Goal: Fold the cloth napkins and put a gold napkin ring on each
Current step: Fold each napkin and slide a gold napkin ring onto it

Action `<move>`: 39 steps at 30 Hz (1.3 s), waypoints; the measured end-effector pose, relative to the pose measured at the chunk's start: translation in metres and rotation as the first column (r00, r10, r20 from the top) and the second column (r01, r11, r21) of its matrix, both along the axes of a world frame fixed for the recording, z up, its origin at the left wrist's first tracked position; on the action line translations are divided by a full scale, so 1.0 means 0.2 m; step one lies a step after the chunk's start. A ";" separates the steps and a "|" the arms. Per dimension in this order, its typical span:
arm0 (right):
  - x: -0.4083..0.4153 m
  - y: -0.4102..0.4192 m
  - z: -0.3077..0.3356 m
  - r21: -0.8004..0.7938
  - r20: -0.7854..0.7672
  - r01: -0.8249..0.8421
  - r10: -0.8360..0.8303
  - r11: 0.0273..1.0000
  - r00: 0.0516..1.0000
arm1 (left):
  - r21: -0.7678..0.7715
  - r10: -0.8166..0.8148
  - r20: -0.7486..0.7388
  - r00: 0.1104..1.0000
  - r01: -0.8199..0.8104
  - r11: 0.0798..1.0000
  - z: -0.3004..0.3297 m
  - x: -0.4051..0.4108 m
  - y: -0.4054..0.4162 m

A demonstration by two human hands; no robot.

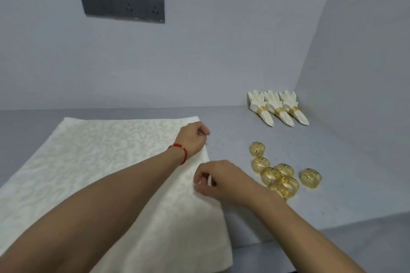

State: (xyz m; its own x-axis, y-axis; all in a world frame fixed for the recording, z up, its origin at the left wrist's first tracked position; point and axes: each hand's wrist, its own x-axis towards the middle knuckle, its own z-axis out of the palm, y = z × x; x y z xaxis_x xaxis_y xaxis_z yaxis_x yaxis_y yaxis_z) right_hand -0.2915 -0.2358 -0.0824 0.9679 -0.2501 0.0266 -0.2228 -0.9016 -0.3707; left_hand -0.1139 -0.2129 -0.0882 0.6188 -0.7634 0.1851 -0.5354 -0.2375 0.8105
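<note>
A cream damask napkin [106, 162], woven with a pale scroll pattern, lies spread flat over the left half of a grey worktop [321, 184], its near corner hanging past the front edge. The person's left hand [193, 139], a red cord bracelet [180, 150] at the wrist, has its fingers curled onto the napkin's far right corner, pinching the cloth there. The right hand [218, 180] pinches the same right-hand edge nearer the front, a sliver of white fabric showing between thumb and fingers. Just right of that hand, a loose cluster of gold napkin rings [277, 173] with cut-out fretwork sits on the bare worktop, several touching one another and one apart to the right. In the far right corner, against the wall, three finished napkins [277, 107] lie side by side, each fanned at the top and cinched by a gold ring. A dark socket panel [122, 2] is set into the back wall above the cloth.
</note>
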 end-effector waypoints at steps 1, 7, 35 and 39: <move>0.00 0.09 0.00 0.015 -0.044 -0.056 0.057 0.998 0.997 | 0.047 -0.039 0.051 0.998 0.037 0.998 0.01 -0.02 0.10; 0.03 0.44 -0.12 0.094 -0.089 -0.133 0.142 0.987 0.986 | 0.302 -0.209 0.291 0.934 0.118 0.946 -0.06 -0.07 0.90; -0.10 0.20 -0.17 0.347 0.278 0.274 -0.378 0.897 0.883 | 0.530 0.004 0.506 0.863 -0.315 0.788 -0.06 0.34 1.87; -0.08 0.16 -0.18 0.458 0.369 0.312 -0.497 0.833 0.786 | 0.236 0.425 0.179 0.887 -0.458 0.857 -0.04 0.47 2.04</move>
State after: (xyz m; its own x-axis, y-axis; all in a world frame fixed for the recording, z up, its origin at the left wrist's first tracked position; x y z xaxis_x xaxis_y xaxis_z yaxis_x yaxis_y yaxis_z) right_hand -0.3069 -0.2037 -0.1188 0.6682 -0.6957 0.2638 -0.2579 -0.5492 -0.7949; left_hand -0.0198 0.1947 -0.0963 0.8891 -0.4449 0.1077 -0.4094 -0.6674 0.6220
